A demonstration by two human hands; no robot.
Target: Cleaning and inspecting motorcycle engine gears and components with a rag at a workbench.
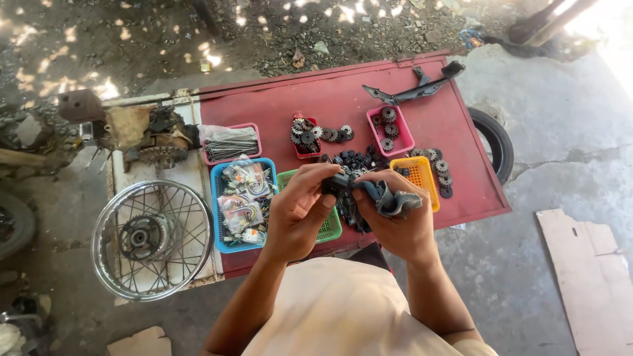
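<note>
Both hands meet over the near edge of the red metal worktop: the left hand pinches a small black part, probably plastic, though it is too small to tell, while the right hand closes on a crumpled grey-blue cloth pressed against that part. Just beyond the left hand lies a green plastic basket, and left of it a blue plastic basket of packeted wires. Beyond the right hand sits an orange basket, with black toothed sprockets beside it. Far left of the hands lies a spoked chrome wheel rim.
</note>
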